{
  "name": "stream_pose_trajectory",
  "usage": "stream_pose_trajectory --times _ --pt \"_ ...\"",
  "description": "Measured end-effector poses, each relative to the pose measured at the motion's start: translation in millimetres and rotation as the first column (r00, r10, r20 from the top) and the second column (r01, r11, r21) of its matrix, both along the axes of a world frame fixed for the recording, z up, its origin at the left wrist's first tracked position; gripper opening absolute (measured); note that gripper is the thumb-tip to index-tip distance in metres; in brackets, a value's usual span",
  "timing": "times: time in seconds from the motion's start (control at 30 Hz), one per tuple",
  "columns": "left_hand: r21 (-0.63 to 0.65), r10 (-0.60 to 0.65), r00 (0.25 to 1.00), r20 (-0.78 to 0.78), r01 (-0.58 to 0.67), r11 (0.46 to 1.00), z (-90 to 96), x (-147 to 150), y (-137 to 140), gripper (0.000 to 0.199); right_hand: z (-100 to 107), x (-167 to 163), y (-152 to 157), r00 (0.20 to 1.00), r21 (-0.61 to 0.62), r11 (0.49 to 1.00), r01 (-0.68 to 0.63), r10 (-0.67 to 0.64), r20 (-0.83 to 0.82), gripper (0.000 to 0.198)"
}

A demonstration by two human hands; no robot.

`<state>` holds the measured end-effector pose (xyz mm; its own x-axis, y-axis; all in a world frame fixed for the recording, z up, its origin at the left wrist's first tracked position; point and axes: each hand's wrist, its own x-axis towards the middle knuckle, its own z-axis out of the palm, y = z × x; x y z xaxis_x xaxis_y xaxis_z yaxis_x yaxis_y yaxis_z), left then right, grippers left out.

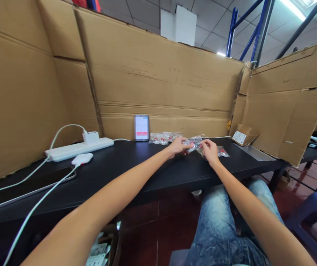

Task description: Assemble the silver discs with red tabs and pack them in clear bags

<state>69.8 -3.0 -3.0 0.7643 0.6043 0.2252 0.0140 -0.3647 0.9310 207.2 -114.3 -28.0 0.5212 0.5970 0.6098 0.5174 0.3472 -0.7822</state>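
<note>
Between my two hands, just above the black table (147,166), is a small clear plastic bag (193,144) with red and silvery bits inside. My left hand (178,146) grips its left side, thumb and fingers pressed together. At its right edge my right hand (209,150) is closed in a pinch on the plastic. Another clear bag (223,152) with red bits lies on the table just right of my right hand. Several similar bags (161,138) lie in a row behind my left hand. What exactly the bags contain is too small to make out.
A phone-like screen (141,128) leans against the cardboard wall (164,85). To the left are a white power strip (78,149), a white charger puck (82,159), cables and a dark tablet (36,186). A small cardboard box (244,135) stands at right; a blue stool (313,214) is below.
</note>
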Motion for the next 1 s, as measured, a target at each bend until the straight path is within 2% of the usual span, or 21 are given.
stream_pose_trajectory --times 0.07,0.13,0.23,0.3,0.43,0.6,0.73,0.9,1.0 --pt "0.000 -0.009 1.000 0.011 0.009 1.000 2.3 -3.4 3.9 0.049 -1.6 5.8 0.7 0.963 -0.062 0.982 -0.178 0.161 -0.216 0.019" --pt "-0.024 -0.082 0.996 0.024 0.083 0.996 4.4 -7.0 7.3 0.048 -3.7 9.5 1.4 0.919 -0.055 0.963 -0.264 0.233 -0.319 0.023" --pt "-0.094 -0.235 0.972 0.009 0.235 0.968 7.2 -12.6 11.4 0.046 -7.2 10.3 1.9 0.933 -0.018 0.965 -0.263 0.250 -0.257 0.028" --pt "-0.119 -0.272 0.962 -0.010 0.269 0.956 8.4 -15.4 13.3 0.043 -9.0 9.0 1.3 0.952 -0.024 0.966 -0.258 0.249 -0.177 0.029" --pt "-0.126 -0.215 0.977 -0.015 0.211 0.969 7.1 -16.7 14.7 0.037 -10.9 7.5 -0.9 0.963 -0.092 0.960 -0.263 0.255 -0.081 0.036" --pt "-0.138 -0.122 0.992 0.024 0.124 0.983 -3.2 -10.6 13.1 0.034 -12.0 7.9 -1.7 0.964 -0.148 0.953 -0.266 0.259 -0.061 0.039" --pt "-0.165 -0.125 0.991 0.057 0.132 0.977 -11.5 -6.4 12.4 0.038 -10.3 6.7 -1.9 0.960 -0.114 0.955 -0.275 0.268 -0.079 0.043" --pt "-0.180 -0.172 0.980 0.101 0.188 0.966 -13.3 -5.4 11.7 0.038 -7.1 5.1 -5.6 0.979 -0.094 0.977 -0.191 0.184 -0.083 0.044" --pt "-0.191 -0.146 0.983 0.114 0.166 0.967 -11.7 -4.9 10.4 0.035 -6.2 4.5 -8.8 0.969 -0.135 0.961 -0.243 0.233 -0.083 0.044"
